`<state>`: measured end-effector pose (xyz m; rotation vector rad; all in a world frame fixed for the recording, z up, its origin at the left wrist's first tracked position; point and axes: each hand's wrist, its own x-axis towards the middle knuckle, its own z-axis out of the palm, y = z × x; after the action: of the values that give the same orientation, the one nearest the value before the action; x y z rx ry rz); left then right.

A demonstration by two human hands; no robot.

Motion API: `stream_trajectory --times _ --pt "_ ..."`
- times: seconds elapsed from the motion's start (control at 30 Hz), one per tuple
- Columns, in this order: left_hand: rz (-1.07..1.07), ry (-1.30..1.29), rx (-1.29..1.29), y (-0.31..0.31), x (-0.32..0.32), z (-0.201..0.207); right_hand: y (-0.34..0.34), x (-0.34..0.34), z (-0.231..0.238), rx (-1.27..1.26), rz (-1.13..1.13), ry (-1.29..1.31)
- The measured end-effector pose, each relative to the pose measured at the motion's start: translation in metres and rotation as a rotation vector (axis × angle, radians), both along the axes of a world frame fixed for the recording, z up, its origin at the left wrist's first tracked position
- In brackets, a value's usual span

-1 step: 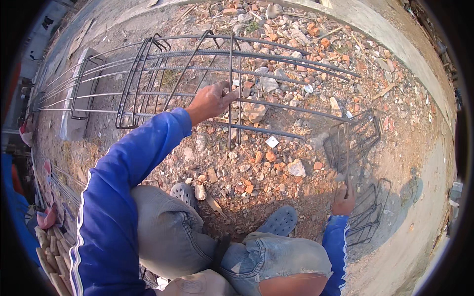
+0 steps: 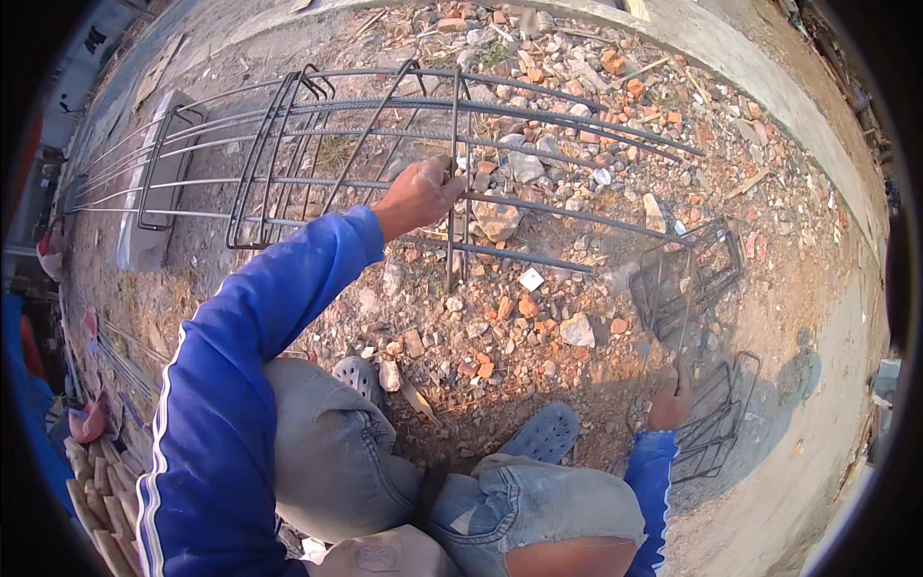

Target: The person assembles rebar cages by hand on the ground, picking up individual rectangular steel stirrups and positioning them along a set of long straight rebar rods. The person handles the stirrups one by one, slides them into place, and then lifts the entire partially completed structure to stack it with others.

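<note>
A long cage of grey steel reinforcing bars [image 2: 317,144] is laid across rubble-strewn ground of broken brick and stone [image 2: 519,317], and the left hand [image 2: 419,192] is closed around one upright rectangular wire stirrup [image 2: 454,183] on it. Farther right, the right hand [image 2: 670,402] is clamped on a loose dark wire stirrup [image 2: 687,279], beside a pile of similar bent stirrups [image 2: 721,423].

rebar cage [image 2: 385,144]: 1 | loose stirrup stacks [image 2: 687,274]: 2 | grey clogs [image 2: 543,433]: 2 | hands [image 2: 418,192]: 2
</note>
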<state>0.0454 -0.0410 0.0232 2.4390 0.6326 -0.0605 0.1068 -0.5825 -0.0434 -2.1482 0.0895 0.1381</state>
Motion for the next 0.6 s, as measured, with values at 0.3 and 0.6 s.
stream_trajectory --times 0.3,0.6 --pt "0.245 -0.223 -0.007 0.087 -0.042 -0.002 0.038 0.012 0.073 0.588 -0.351 0.198" --pt "0.626 -0.158 0.194 0.205 -0.125 -0.015 0.123 0.172 0.045 0.552 -0.241 0.068"
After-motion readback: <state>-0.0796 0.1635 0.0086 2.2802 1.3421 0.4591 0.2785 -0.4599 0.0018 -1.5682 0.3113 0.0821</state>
